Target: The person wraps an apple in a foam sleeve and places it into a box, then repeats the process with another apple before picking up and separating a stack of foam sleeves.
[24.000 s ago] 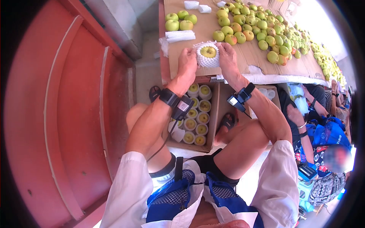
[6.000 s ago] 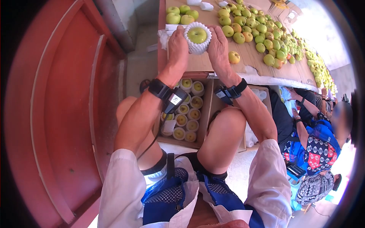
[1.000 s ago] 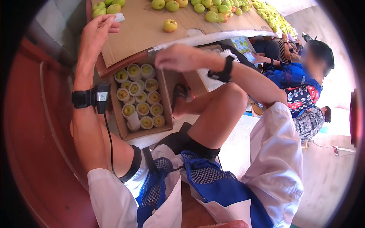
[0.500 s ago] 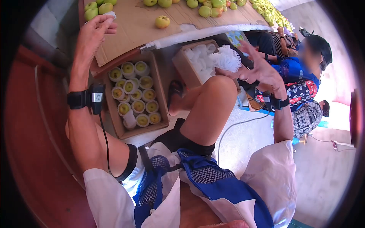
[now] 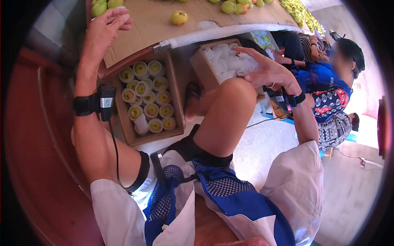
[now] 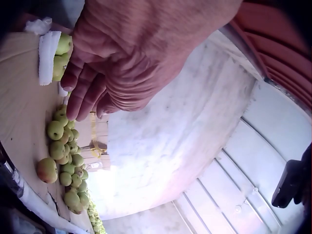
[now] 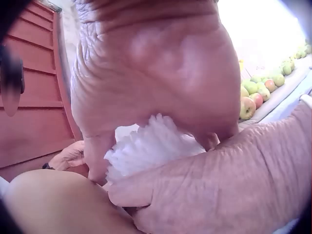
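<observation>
My left hand [image 5: 104, 30] hangs over the near left corner of the cardboard-covered table, its fingers loosely bent with nothing between them in the left wrist view. Behind its fingertips lie a white foam sleeve stack [image 6: 48, 58] and a few green apples [image 6: 62, 53]. My right hand [image 5: 269, 69] reaches over a carton at the right, thumb and fingers arched around a bundle of white foam fruit nets [image 7: 151, 146]. Another person's hand [image 7: 209, 195] lies right under that bundle, partly covering it. Some of my right fingertips are hidden behind the foam.
A carton [image 5: 179, 108] of net-wrapped apples [image 5: 151, 110] stands on the floor between my legs. White foam nets [image 5: 221, 61] fill a second carton beside my knee. One loose apple [image 5: 179, 17] sits on the table, with heaped apples [image 5: 234, 7] behind. A person [image 5: 324, 82] sits at right.
My right hand has swung right from above the apple carton to the foam bundle, which the other person's hand held out. My left hand stays near the table corner. The netted apple held earlier is gone from my hands.
</observation>
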`<state>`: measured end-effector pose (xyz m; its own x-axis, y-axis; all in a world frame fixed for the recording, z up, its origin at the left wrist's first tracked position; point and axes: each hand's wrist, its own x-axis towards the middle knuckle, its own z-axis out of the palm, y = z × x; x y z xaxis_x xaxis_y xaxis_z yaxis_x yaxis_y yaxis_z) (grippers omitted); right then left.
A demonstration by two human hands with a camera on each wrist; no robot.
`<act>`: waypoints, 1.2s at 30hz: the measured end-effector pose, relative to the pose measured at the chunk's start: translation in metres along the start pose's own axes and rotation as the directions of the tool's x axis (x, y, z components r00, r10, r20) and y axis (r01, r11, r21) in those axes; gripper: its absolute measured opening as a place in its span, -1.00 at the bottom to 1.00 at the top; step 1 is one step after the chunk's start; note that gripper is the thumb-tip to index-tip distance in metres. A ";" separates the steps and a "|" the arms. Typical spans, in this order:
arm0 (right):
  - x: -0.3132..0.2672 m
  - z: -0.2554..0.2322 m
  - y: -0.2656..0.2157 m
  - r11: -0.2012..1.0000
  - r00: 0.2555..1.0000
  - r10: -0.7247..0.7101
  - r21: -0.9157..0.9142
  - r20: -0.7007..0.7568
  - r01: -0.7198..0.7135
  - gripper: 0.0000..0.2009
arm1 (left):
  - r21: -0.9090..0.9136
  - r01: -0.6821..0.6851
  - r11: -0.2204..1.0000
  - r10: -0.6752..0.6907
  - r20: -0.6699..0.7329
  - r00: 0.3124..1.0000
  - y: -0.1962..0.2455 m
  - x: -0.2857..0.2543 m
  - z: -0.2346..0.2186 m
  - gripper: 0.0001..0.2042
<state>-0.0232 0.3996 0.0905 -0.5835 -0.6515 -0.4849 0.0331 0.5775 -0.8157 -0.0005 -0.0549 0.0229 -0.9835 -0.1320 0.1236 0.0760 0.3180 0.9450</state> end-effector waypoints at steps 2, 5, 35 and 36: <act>-0.003 0.003 0.000 0.995 0.999 0.038 0.095 0.007 -0.039 -0.09 | -0.005 0.002 1.000 -0.002 0.003 1.000 0.001 0.000 -0.002 -0.67; -0.001 -0.002 0.008 0.998 1.000 -0.013 -0.068 0.020 0.014 -0.12 | -0.005 0.005 1.000 -0.005 0.006 1.000 -0.001 0.000 -0.001 -0.67; 0.052 0.025 -0.020 0.859 0.773 -0.441 -0.463 -0.456 0.217 -0.60 | -0.050 -0.036 0.998 0.041 0.094 0.995 0.006 -0.009 0.016 -0.63; 0.067 0.021 -0.020 0.788 0.729 -0.525 -0.575 -0.440 0.220 -0.60 | -0.072 -0.048 0.996 0.057 0.137 0.989 0.012 -0.011 0.022 -0.63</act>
<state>-0.0460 0.3342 0.0680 -0.7995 -0.5616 0.2130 -0.5691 0.5949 -0.5677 0.0079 -0.0284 0.0264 -0.9907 0.0159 0.1348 0.1344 0.2555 0.9574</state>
